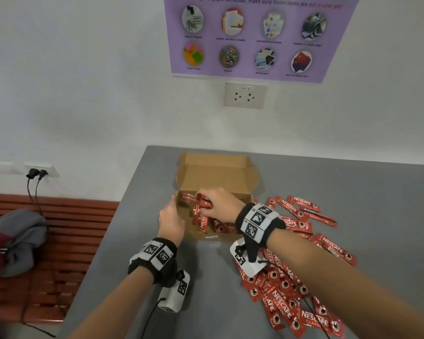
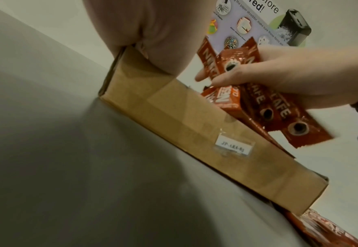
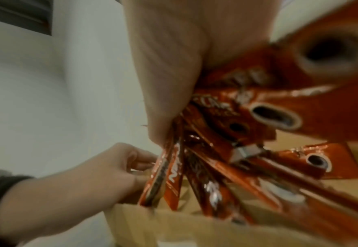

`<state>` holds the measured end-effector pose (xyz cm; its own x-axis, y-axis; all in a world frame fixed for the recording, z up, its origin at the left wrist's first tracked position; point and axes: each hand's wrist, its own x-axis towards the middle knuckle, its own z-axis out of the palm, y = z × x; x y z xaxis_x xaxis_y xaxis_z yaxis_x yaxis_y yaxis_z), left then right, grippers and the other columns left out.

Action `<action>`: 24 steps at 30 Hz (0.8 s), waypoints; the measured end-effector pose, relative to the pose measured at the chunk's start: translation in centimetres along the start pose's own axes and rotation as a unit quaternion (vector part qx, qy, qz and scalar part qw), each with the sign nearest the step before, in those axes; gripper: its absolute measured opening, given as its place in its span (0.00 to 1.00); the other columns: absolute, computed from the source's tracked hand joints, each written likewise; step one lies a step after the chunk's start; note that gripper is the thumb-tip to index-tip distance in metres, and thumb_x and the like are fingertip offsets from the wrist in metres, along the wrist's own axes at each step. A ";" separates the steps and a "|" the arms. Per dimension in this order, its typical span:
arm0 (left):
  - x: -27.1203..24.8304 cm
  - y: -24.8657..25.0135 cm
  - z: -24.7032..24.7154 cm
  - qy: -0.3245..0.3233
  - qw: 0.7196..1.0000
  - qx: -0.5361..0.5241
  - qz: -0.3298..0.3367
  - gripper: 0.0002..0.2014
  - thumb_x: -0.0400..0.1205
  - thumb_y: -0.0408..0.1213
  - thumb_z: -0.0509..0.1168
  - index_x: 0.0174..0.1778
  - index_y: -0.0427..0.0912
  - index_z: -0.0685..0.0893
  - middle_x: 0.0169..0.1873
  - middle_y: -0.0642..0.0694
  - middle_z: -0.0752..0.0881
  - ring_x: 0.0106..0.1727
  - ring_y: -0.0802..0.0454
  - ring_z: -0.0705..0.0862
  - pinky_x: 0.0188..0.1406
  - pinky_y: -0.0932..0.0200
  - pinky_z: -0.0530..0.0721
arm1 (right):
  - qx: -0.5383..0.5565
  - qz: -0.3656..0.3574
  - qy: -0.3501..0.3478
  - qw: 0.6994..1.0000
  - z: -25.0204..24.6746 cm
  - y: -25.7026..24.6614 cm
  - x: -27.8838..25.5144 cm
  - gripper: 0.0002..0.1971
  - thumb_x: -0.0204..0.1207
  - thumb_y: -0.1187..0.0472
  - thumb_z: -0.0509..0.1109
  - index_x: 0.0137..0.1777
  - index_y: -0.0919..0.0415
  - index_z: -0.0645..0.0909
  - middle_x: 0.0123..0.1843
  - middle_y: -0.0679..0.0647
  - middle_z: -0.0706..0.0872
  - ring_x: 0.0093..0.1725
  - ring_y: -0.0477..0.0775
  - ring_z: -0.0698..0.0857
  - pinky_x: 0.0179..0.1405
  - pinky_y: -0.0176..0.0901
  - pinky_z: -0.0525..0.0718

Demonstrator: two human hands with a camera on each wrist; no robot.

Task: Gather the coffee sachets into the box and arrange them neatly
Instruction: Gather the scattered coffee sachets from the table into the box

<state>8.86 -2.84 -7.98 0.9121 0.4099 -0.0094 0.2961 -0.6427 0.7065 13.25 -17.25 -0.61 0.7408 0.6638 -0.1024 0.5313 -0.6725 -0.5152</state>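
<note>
The right hand (image 1: 220, 204) has its fingers curled around a bunch of red coffee sachets (image 2: 256, 93), gripping them over the open cardboard box (image 1: 216, 177); the bundle's lower ends fan down into the box interior. More sachets already lie loose on the box floor (image 1: 214, 225), some slanted against each other. The left hand (image 1: 171, 218) rests at the box's left wall, its thumb and fingers pinching the wall's top edge. Both forearms reach in from the near side of the box, each with a black wristband carrying printed markers. A large heap of sachets (image 1: 294, 285) is spread on the grey table (image 1: 353, 182) to the right of the box and nearer than it.
</note>
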 end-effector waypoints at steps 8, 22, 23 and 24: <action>0.2 -0.2 0.0 0.006 0.999 0.002 0.035 0.21 0.78 0.19 0.55 0.66 0.36 0.76 0.49 0.34 0.87 0.53 0.35 0.84 0.60 0.44 0.81 | 0.016 -0.016 -0.037 0.999 0.8 -0.5 -0.5 0.31 0.75 0.52 0.72 0.75 0.59 0.68 0.72 0.56 0.74 0.70 0.52 0.73 0.71 0.44 0.72; 0.5 -0.6 0.4 -0.026 0.999 -0.029 0.008 0.21 0.80 0.21 0.58 0.67 0.40 0.74 0.50 0.41 0.85 0.50 0.44 0.86 0.55 0.46 0.86 | 0.000 0.398 0.009 0.917 -3.3 17.6 -10.3 0.66 0.43 0.10 0.52 0.81 0.45 0.51 0.81 0.64 0.61 0.77 0.67 0.64 0.73 0.74 0.64; 0.6 -0.7 0.5 -0.026 0.999 -0.028 0.006 0.21 0.80 0.22 0.58 0.68 0.40 0.74 0.50 0.41 0.85 0.50 0.44 0.86 0.55 0.46 0.86 | -0.018 0.377 -0.002 0.926 -2.7 16.8 -10.5 0.64 0.44 0.10 0.51 0.81 0.45 0.53 0.80 0.61 0.63 0.76 0.64 0.67 0.72 0.73 0.66; 0.7 -0.7 0.6 -0.026 0.999 -0.025 0.004 0.20 0.80 0.22 0.59 0.68 0.41 0.74 0.51 0.41 0.85 0.51 0.45 0.86 0.55 0.46 0.86 | -0.051 0.353 -0.016 0.934 -2.0 16.1 -10.6 0.62 0.47 0.11 0.52 0.81 0.45 0.53 0.80 0.59 0.63 0.76 0.62 0.67 0.72 0.72 0.66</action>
<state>9.45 -2.46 -8.88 0.9282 0.3699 -0.0392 0.2751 -0.6117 0.7417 14.80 -35.73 -6.10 0.9099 0.0507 -0.4117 -0.0479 -0.9730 -0.2258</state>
